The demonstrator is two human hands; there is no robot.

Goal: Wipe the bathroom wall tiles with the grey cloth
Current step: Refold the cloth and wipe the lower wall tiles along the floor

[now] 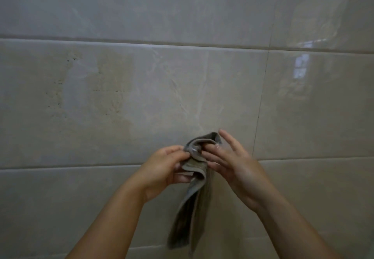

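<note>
Left hand (pixel 162 169) pinches cloth (pixel 194 177) top, right hand (pixel 232 163) open-fingered against its fold, both below the tile (pixel 141 100) stains; fold flat before pressing.

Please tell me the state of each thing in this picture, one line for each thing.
grey cloth: bunched at the top, hanging down, not on the wall.
left hand: pinching the cloth's top.
right hand: fingers spread, fingertips on the cloth.
wall tiles: glossy, with dull blotches and dark specks at left.
</note>
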